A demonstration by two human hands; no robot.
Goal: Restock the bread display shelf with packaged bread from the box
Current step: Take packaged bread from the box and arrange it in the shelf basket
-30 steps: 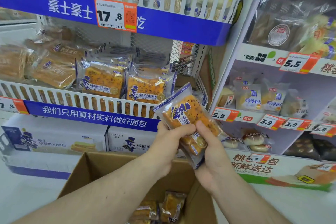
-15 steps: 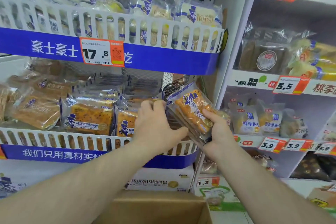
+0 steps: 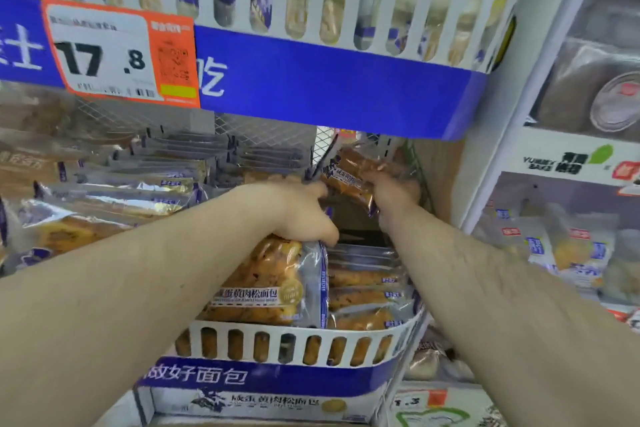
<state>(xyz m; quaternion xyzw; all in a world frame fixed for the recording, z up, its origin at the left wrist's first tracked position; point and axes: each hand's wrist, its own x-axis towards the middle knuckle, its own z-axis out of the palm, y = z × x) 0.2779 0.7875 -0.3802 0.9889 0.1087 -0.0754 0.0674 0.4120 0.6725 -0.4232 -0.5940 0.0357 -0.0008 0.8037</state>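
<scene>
Both my arms reach into the middle bread shelf (image 3: 298, 347), a white slotted basket with a blue front band. My right hand (image 3: 394, 198) grips a packaged bread (image 3: 349, 177), orange-brown in a clear and purple wrapper, tilted deep at the shelf's right rear. My left hand (image 3: 298, 211) lies over the top of the front packet (image 3: 263, 281) of the standing row, fingers stretched toward the held packet, thumb down over the packet's upper edge. A dark gap (image 3: 360, 232) shows between my hands. The supply box is out of view.
The upper shelf (image 3: 339, 87), with a 17.8 price tag (image 3: 117, 55), hangs low over my hands. More packets (image 3: 104, 211) fill the shelf's left side. A white upright (image 3: 491, 135) borders it on the right, with other breads (image 3: 568, 253) beyond. A printed carton (image 3: 263, 402) sits below.
I have leaned in closer. My right hand carried the packet from the shelf's front deeper into its right rear, and my left hand slid right along the top of the standing packets.
</scene>
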